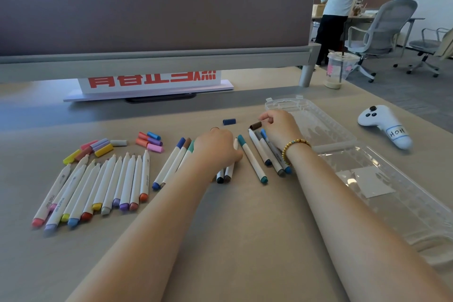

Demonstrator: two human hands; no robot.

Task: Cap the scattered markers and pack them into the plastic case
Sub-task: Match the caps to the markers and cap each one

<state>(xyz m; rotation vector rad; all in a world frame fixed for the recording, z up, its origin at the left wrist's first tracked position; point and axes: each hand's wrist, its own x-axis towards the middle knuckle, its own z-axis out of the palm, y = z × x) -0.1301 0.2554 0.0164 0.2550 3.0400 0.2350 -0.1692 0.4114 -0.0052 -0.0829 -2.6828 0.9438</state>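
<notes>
My left hand (215, 149) lies curled over two white markers (224, 175) whose dark blue and brown ends stick out below it. My right hand (279, 127), with a bead bracelet on the wrist, pinches a brown cap (255, 126) at its fingertips. A navy cap (229, 121) lies loose just beyond. A teal marker (252, 159) and three more markers (269, 152) lie between my hands. Two capped markers (171, 164) lie left of my left hand. Several uncapped markers (98, 184) form a row at the left. The clear plastic case (416, 206) lies open at the right.
Two piles of loose coloured caps (95, 148) (150, 141) lie beyond the uncapped row. A white controller (384, 125) rests right of the case. A drink cup (337, 68) stands at the far table edge, and a sign (152, 81) under the grey partition. People and chairs are far behind.
</notes>
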